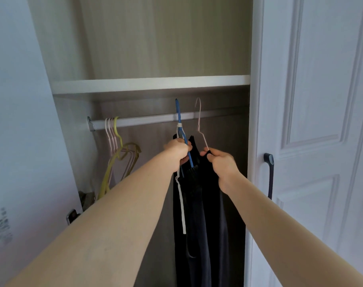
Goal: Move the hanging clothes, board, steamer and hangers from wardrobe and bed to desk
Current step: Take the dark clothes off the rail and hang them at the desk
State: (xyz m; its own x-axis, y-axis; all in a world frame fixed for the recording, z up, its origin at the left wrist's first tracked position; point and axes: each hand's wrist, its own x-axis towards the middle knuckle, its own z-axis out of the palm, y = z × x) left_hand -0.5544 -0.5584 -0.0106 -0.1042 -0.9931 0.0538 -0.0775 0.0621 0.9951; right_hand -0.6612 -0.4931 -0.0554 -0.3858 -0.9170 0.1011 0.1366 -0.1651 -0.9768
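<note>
Inside an open wardrobe, both bare arms reach up toward a white rail (147, 120) under a shelf (151, 82). Left hand (177, 151) is curled around the neck of a blue hanger (179, 119), whose hook stands above the rail. Right hand (220, 162) pinches the neck of a thin pink hanger (199, 119) together with dark cloth, its hook also raised clear of the rail. Dark clothes (199, 204) hang below both hands, with a white strap (182, 206) dangling in front of them. At the rail's left end hang several spare hangers (116, 146), pink ones and a yellow one, well apart from the hands. A white panelled door (313, 121) with a dark handle (270, 175) stands at right. Left forearm hides the wardrobe's lower left corner; a small dark object there is too hidden to identify. How many garments hang in the bundle cannot be told
</note>
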